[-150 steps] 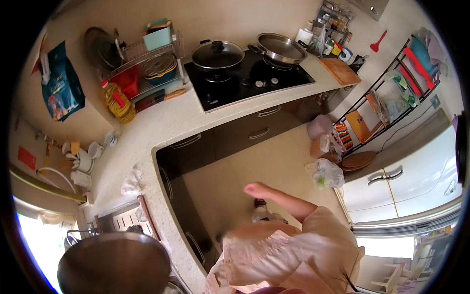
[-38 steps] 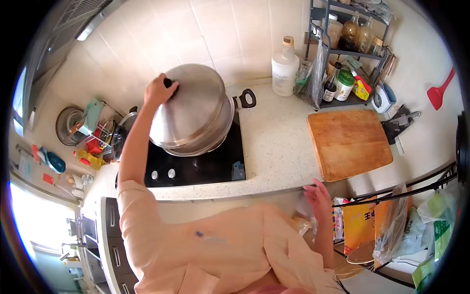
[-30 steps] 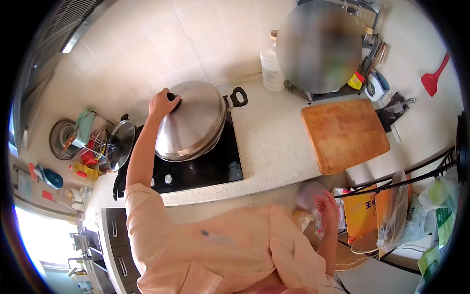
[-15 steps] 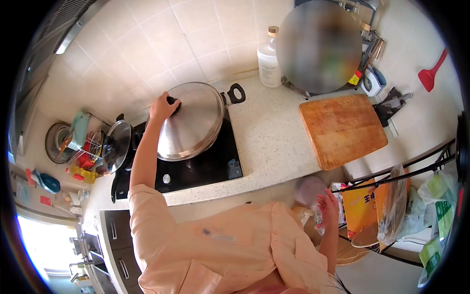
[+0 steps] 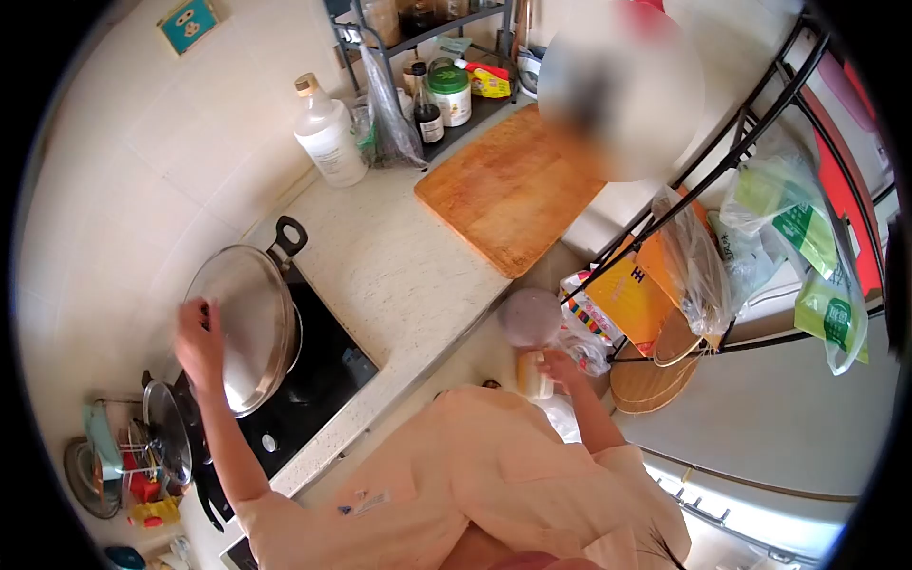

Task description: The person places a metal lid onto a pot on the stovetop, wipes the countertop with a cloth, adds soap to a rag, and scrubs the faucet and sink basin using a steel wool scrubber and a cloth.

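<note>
My left hand (image 5: 198,347) is grasping the black knob (image 5: 204,316) of the steel lid (image 5: 252,318), which is covering the pan (image 5: 298,334) beneath it. My right hand (image 5: 561,370) is hanging near the lilac bin (image 5: 530,316); I cannot tell whether it's holding anything. Beyond it, a yellow package (image 5: 625,302) is showing bold lettering, not clearly legible.

Kitchen things on the surface (image 5: 356,249) and the racks.
A brown wooden board (image 5: 508,188) lies near a white bottle (image 5: 331,141). On the gray rack (image 5: 439,35), a dark sauce bottle (image 5: 428,114) stands beside a jar with a green lid (image 5: 449,93). A small blue-green picture (image 5: 188,26) is on the wall. Green-and-white bags (image 5: 829,318) hang from the black rack (image 5: 724,163).
</note>
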Demonstrator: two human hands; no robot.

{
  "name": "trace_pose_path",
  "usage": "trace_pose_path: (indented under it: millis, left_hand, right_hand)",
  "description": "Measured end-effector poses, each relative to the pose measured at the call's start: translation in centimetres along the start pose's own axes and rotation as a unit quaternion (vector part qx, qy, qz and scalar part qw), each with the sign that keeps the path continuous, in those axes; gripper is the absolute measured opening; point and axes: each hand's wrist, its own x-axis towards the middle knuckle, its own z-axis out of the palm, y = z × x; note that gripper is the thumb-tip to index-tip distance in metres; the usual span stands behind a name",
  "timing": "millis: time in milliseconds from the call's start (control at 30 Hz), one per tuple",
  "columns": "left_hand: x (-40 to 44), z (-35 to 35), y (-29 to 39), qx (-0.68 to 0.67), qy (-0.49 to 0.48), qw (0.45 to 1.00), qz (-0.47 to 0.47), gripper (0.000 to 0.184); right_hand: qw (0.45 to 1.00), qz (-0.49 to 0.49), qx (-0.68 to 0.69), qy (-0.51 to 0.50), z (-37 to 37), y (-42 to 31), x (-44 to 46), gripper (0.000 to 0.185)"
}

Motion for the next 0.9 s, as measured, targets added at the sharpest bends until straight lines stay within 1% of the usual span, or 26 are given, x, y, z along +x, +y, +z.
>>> trace_pose_path:
  millis: [33, 67, 100, 133, 167, 200, 233, 267, 300, 333, 367, 400, 433, 467, 533, 567, 600, 633, 700, 733, 833, 867, 900]
  left_hand:
    - [-1.7, 0.4, 1.2, -0.05, -0.026, 0.997, 0.055, 0.011]
    - [-3.7, 1.5, 2.0, 0.002, -0.047, 0.99, 0.131, 0.005]
    - [-5.8, 0.8, 5.6, -0.086, -0.062, 0.982, 0.154, 0.005]
    - [-7.8, 1.8, 7.2, -0.133, -0.072, 0.969, 0.197, 0.008]
    - [-9.1, 2.1, 8.6, -0.171, -0.133, 0.952, 0.218, 0.01]
    - [-11.1, 3.3, 8.8, -0.187, -0.191, 0.943, 0.198, 0.01]
    - [-12.6, 4.1, 8.9, -0.19, -0.226, 0.934, 0.203, 0.01]
    - [-13.9, 4.5, 9.5, -0.222, -0.265, 0.924, 0.162, 0.009]
    - [-15.5, 5.0, 9.8, -0.268, -0.317, 0.907, 0.065, 0.01]
    - [-16.8, 5.4, 9.6, -0.255, -0.337, 0.904, 0.065, 0.012]
    - [-18.1, 5.8, 9.4, -0.241, -0.356, 0.901, 0.064, 0.014]
    - [-19.4, 6.2, 9.1, -0.234, -0.37, 0.898, 0.043, 0.015]
    - [-20.8, 6.6, 8.4, -0.227, -0.384, 0.895, 0.018, 0.017]
    - [-22.3, 7.1, 7.6, -0.218, -0.397, 0.892, -0.007, 0.018]
    - [-26.1, 9.0, 4.4, -0.162, -0.401, 0.902, -0.013, 0.019]
    - [-27.5, 9.3, 3.4, -0.133, -0.403, 0.905, -0.018, 0.019]
    - [-28.3, 8.9, 3.1, -0.107, -0.443, 0.886, -0.084, 0.019]
    - [-29.9, 8.8, 2.3, -0.099, -0.442, 0.884, -0.112, 0.018]
    - [-35.5, 9.5, -0.8, -0.081, -0.44, 0.877, -0.177, 0.017]
    - [-38.8, 9.9, -2.6, -0.071, -0.438, 0.87, -0.216, 0.019]
    - [-45.8, 7.6, -4.5, -0.011, -0.474, 0.805, -0.356, 0.023]
    - [-47.8, 6.7, -4.8, 0.019, -0.482, 0.774, -0.41, 0.026]
    - [-50.0, 5.8, -4.9, 0.034, -0.453, 0.77, -0.448, 0.024]
  right_hand:
    - [0.954, -0.154, -0.254, 0.039, -2.9, 6.3, 3.2, 0.018]
    - [0.814, -0.27, -0.49, 0.159, -5.7, 12.2, 6.2, 0.017]
    - [0.846, -0.16, -0.503, 0.07, -5.7, 10.7, 4.1, 0.016]
    - [0.854, -0.045, -0.518, -0.017, -6.1, 9.9, 2.4, 0.016]
    - [0.846, -0.026, -0.533, 0.001, -6.0, 9.9, 1.1, 0.017]
    - [0.843, -0.025, -0.536, 0.041, -5.6, 9.8, -0.4, 0.017]
    - [0.844, -0.022, -0.529, 0.087, -5.2, 9.2, -1.9, 0.017]
    - [0.846, -0.026, -0.514, 0.141, -4.6, 8.2, -3.7, 0.017]
    - [0.843, -0.036, -0.505, 0.185, -4.0, 7.2, -5.0, 0.017]
    - [0.833, -0.048, -0.507, 0.216, -3.6, 6.5, -5.7, 0.018]
    - [0.777, -0.059, -0.608, 0.153, -4.8, 8.6, -3.4, 0.018]
    - [0.707, -0.084, -0.696, 0.095, -6.1, 10.6, -1.2, 0.019]
    - [0.624, -0.102, -0.774, 0.028, -7.2, 12.1, 0.6, 0.019]
    - [0.673, -0.077, -0.734, 0.04, -7.0, 11.3, 0.9, 0.02]
    - [0.76, -0.028, -0.646, 0.06, -5.6, 8.7, 1.8, 0.02]
    - [0.796, -0.04, -0.6, 0.074, -4.3, 6.4, 1.5, 0.02]
    - [0.828, -0.05, -0.552, 0.085, -2.9, 4.1, 1.0, 0.02]
    - [0.857, -0.057, -0.503, 0.092, -2.2, 2.6, 1.2, 0.02]
    - [0.837, -0.099, -0.537, 0.046, -1.4, 2.2, 4.2, 0.02]
    - [0.825, -0.122, -0.552, 0.022, -0.9, 2.3, 5.9, 0.022]
    - [0.882, -0.11, -0.458, -0.013, -3.8, 11.7, 17.7, 0.024]
    - [0.877, -0.155, -0.453, -0.046, -3.1, 10.2, 17.8, 0.023]
    - [0.869, -0.198, -0.446, -0.08, -2.4, 8.7, 17.8, 0.021]
